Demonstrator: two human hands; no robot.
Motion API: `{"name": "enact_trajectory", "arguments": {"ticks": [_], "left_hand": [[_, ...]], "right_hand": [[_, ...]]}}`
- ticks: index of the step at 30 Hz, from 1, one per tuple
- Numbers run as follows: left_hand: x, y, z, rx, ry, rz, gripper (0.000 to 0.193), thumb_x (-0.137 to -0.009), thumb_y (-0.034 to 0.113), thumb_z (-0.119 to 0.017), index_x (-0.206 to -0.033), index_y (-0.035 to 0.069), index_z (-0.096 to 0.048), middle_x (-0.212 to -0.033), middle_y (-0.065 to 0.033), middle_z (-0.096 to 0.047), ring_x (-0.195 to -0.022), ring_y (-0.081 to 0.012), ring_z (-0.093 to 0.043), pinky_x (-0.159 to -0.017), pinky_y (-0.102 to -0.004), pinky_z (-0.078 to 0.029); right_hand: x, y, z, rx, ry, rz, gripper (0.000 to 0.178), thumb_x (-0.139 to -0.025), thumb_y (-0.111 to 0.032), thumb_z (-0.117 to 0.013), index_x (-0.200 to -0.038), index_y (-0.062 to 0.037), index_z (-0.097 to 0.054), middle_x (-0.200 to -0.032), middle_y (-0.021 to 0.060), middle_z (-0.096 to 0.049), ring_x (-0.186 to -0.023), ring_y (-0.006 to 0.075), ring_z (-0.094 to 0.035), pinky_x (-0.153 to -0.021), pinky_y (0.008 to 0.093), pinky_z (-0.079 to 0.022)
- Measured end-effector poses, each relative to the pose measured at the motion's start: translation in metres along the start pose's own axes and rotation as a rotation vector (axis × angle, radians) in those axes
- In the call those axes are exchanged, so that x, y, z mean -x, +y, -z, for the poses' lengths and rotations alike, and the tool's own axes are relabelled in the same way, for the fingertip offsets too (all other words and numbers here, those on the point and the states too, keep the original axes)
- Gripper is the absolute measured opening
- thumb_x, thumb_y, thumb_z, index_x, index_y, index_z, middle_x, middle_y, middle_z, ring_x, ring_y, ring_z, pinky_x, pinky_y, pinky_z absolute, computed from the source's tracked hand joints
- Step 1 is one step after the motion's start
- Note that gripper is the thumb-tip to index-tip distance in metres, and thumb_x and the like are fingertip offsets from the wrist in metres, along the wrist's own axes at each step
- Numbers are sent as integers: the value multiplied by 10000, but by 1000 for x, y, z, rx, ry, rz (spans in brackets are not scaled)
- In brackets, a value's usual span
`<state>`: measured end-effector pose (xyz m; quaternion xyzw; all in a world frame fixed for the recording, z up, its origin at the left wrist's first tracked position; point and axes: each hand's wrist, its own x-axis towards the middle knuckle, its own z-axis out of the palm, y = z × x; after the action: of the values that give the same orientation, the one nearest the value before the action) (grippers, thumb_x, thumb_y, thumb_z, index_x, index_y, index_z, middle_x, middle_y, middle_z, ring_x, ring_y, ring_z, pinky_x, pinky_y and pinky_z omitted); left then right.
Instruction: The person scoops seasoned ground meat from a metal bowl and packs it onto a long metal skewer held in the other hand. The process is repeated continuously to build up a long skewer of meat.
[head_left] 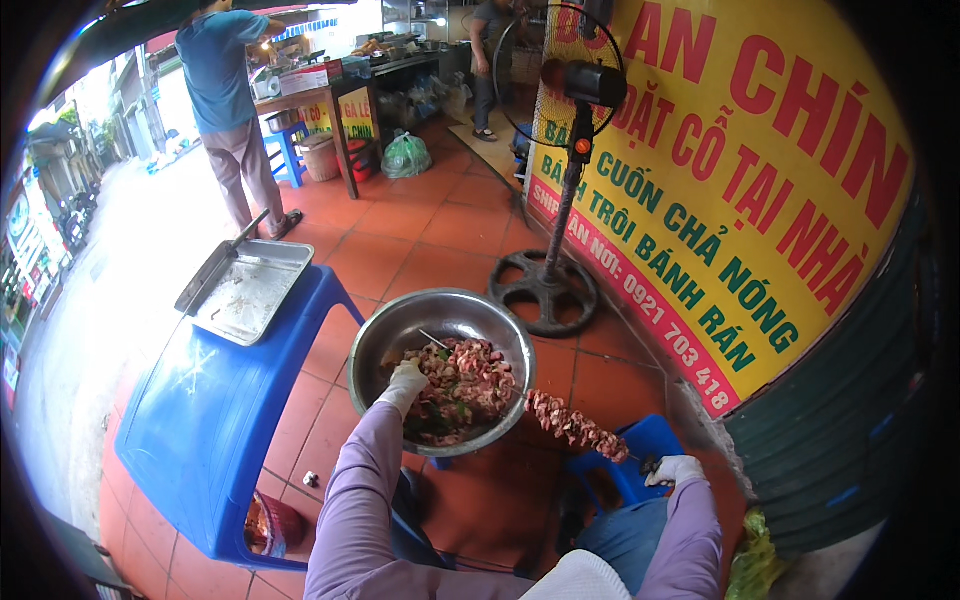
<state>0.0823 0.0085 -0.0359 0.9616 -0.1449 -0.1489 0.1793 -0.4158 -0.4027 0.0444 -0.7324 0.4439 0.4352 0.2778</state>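
Note:
A wide steel bowl [460,303] holds a heap of raw meat pieces [470,385] mixed with some green leaves. My left hand [405,387], in a white glove, reaches into the bowl with its fingers curled at the meat; the fingertips are partly hidden. To the right, my gloved right hand [676,470] is closed around the dark handle end of a long skewer. Meat chunks [575,426] are threaded tightly along it, and its tip points toward the bowl's right rim. A thin metal handle [434,340] sticks out of the heap.
At left stands a blue plastic table [215,400] with a metal tray [255,290] and a long-handled tool [225,258]. Beyond the bowl is a pedestal fan [548,290], beside a yellow sign [740,190]. A blue stool [650,445] sits at right. Two people stand farther back.

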Motion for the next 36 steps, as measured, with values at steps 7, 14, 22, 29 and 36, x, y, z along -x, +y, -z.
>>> {"name": "enact_trajectory", "arguments": {"ticks": [7,14,22,29,36], "left_hand": [[-36,-50,-2,-19,-64,-292,200,-677,223,-683,-856,141,-716,-829,-120,-683,-841,-272,-656,-794,-373,-511],[-40,-40,24,323,77,-410,213,-746,118,-603,-945,120,-679,-876,-84,-666,-843,-229,-632,-736,-350,-499],[-14,13,35,1142,146,-176,259,-862,45,-484,-1113,39,-545,-942,-77,-634,-820,-151,-594,-713,-294,-489],[-3,7,47,1374,-84,-212,211,-939,58,-473,-1134,55,-553,-1007,-60,-616,-856,-164,-618,-765,-295,-524],[-8,26,42,1863,-64,-139,216,-933,31,-485,-1132,37,-569,-1056,-84,-610,-919,-178,-614,-815,-307,-540]], "right_hand": [[-9,-5,2,20,-3,-6,196,-756,-304,-758,-865,-150,-705,-684,-42,-572,-585,83,-476,-513,287,-379],[-29,8,4,-12,-35,90,194,-718,-292,-784,-762,-131,-686,-605,-31,-560,-531,95,-476,-490,291,-379],[-30,21,-4,-106,-24,89,135,-746,-193,-762,-807,-109,-677,-673,-13,-612,-537,81,-483,-506,267,-415],[-16,2,-2,-112,2,72,99,-775,-108,-717,-870,-95,-691,-720,-17,-640,-561,75,-486,-502,260,-399],[-23,10,-2,-138,-38,66,128,-784,-68,-701,-911,-80,-708,-764,-11,-667,-581,76,-501,-513,255,-401]]}}
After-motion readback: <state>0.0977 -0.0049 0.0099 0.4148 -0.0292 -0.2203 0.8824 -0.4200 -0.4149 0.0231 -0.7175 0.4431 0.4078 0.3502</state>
